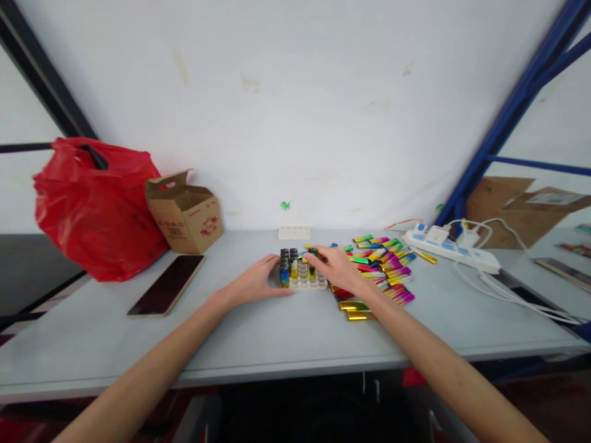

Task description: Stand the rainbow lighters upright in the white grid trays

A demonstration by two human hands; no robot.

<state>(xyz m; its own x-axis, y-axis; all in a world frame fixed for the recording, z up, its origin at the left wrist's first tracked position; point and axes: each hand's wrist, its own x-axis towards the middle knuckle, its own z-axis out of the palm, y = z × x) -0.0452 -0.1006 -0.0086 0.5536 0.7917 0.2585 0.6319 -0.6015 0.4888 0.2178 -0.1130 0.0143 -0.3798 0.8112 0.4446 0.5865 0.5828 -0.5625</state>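
Observation:
A small white tray with round holes sits at the middle of the table, several lighters standing upright in its left part. Around the tray's left end is my left hand, its thumb along the front edge and its fingers behind. My right hand pinches a yellow-gold lighter upright at the tray's right part; whether its base is fully in a hole I cannot tell. Just right of the tray lies a loose pile of shiny coloured lighters, partly hidden by my right forearm.
A second white tray lies by the wall. To the left are a phone, an open cardboard box and a red plastic bag. On the right, a power strip trails white cables near a brown carton.

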